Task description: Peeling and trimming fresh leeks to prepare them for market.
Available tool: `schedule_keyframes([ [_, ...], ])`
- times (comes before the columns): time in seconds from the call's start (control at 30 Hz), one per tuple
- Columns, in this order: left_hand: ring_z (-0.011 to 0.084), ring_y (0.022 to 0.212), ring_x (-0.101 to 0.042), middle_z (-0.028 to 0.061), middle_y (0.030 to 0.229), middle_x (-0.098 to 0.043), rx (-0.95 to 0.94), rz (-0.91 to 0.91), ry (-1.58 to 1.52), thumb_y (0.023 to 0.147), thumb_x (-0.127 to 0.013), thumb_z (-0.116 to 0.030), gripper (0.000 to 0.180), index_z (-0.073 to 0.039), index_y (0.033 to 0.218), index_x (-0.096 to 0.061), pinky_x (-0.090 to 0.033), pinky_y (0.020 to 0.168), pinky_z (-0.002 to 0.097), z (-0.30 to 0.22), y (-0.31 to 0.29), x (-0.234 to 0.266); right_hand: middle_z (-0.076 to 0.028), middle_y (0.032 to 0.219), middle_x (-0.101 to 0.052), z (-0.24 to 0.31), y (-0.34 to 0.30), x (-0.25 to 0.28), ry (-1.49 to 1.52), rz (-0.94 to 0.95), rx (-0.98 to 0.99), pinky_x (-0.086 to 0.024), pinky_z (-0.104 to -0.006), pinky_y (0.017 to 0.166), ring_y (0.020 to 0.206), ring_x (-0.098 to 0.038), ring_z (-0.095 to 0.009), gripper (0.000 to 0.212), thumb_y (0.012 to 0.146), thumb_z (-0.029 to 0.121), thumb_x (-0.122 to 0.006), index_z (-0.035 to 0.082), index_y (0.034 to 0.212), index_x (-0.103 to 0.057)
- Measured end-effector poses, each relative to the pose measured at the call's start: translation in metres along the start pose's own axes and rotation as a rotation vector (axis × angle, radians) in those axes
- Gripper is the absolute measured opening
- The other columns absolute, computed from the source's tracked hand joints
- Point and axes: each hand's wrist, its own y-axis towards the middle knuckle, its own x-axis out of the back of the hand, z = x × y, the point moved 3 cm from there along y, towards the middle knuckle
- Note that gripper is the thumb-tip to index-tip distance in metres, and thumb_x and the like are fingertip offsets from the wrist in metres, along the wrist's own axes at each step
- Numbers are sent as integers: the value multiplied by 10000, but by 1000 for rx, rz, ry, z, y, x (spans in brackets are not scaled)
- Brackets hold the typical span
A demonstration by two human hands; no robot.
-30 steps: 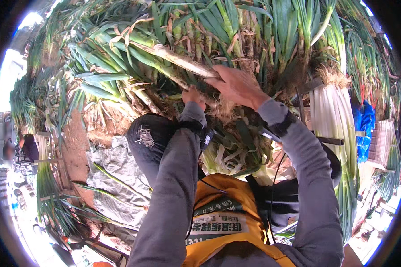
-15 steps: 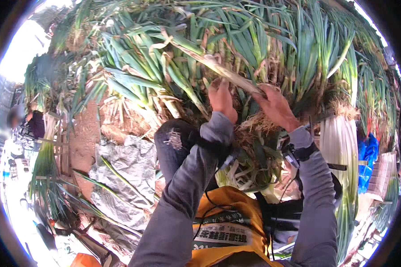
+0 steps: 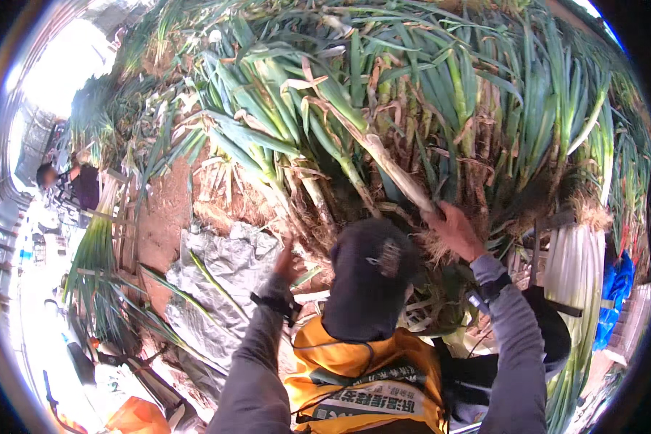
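Note:
My right hand (image 3: 456, 233) is closed around the root end of a long green onion (image 3: 390, 163). Its pale, soil-stained stalk slants up and left, its leaves overlapping a large pile of unpeeled green onions (image 3: 477, 108). My left hand (image 3: 286, 263) is off that stalk, left of my dark-trousered knee (image 3: 372, 278), near the roots at the pile's edge. Its fingers point upward, seemingly apart, with nothing visible in them. Right of my right arm lies a bundle of cleaned white-stalked green onions (image 3: 573, 267).
A grey plastic sheet (image 3: 213, 271) with loose green leaves spreads over the soil at left. Another bundle of green onions (image 3: 94, 249) lies on a wooden rack farther left, near another person (image 3: 79, 184). Blue plastic (image 3: 615, 296) hangs at the right.
My left hand has let go of the green onion and moved down and left, past my knee. My right hand keeps its hold on the root end. The whole view has shifted slightly.

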Motion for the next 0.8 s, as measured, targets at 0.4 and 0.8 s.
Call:
schedule_keyframes([
  [0.4,272,1129,-580,72,1274,-571,-416,529,-598,922,-513,-608,649,-154,1380,-442,-489,954,463,-12,-42,-58,-177,1300,-554,-182,41,-235,164,111,229,-423,-423,989,1167,-544,-299,609,872,237,-704,-12,1368,-454],
  [0.8,248,915,-633,83,1045,-643,-538,583,-576,955,-427,-611,567,-138,1242,-550,-548,769,436,-188,-84,-189,-178,1493,-347,101,172,-107,922,171,181,-446,-332,1003,1215,-528,-262,557,965,186,-542,18,1457,-341],
])
